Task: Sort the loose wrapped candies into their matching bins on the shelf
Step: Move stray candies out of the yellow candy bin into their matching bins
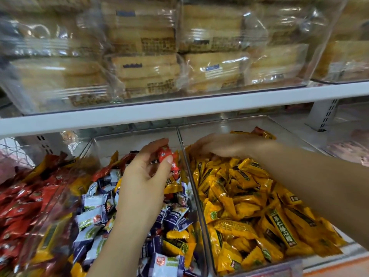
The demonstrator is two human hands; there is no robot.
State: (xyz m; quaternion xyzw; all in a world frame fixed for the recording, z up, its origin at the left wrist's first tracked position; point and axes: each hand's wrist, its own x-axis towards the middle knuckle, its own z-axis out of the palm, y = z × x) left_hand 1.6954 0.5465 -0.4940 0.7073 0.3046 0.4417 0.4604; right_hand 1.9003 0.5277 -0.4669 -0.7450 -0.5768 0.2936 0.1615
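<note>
**Wrapped candies (175, 247): one red stray pinched above the mixed bin**

The left hand (145, 176) pinches a red candy (166, 155) between thumb and fingertips. It is above the far right corner of the middle bin (119, 140), close to the clear wall shared with the right bin (229, 124). The right hand (223, 144) lies palm down over the pile at the far left corner of the right bin. It is blurred, and I cannot tell whether it holds anything.

Judging by colour, the red candy belongs in the left bin (79, 156), so the step in hand is a carry across the middle bin. To do it well, grip the wrapper by its body rather than a loose end and lift it clear of the dividing wall. Then let go low over the red heap so it does not slide away.

- **Left bin:** mostly red candies (24, 206). Some yellow shows near its right wall, though I cannot tell on which side.
- **Middle bin:** a mix of white-and-blue candies (93, 204), yellow ones and some red.
- **Right bin:** almost all yellow candies (249, 196), with one red piece (259, 130) at its far edge.

On the shelf (179, 108) above, a clear box holds wrapped pastries (143, 72).
</note>
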